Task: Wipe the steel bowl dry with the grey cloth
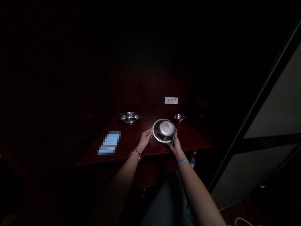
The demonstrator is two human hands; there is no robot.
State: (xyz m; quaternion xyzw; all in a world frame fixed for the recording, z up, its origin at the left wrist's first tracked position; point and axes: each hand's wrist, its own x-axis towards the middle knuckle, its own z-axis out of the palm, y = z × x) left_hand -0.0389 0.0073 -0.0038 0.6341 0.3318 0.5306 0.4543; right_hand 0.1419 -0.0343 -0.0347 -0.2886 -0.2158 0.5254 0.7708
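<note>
A shiny metal bowl (166, 127) is held up over the front of the dark red table (131, 146), its rounded underside facing me. My left hand (146, 138) grips its left rim, fingers pressed together. At the lower right rim, my right hand (176, 143) holds a dark grey cloth (173, 139) against the bowl. One wider metal bowl (129, 118) rests at the table's back left. Another, smaller metal bowl (179, 117) lies at the back right, beyond the held one.
A blurred-out light blue flat item (109, 143) lies on the table's left part. A white socket panel (171, 100) is on the wall behind. Below the table's front right edge stands what looks like a bottle (193, 160). Pale panels stand at right.
</note>
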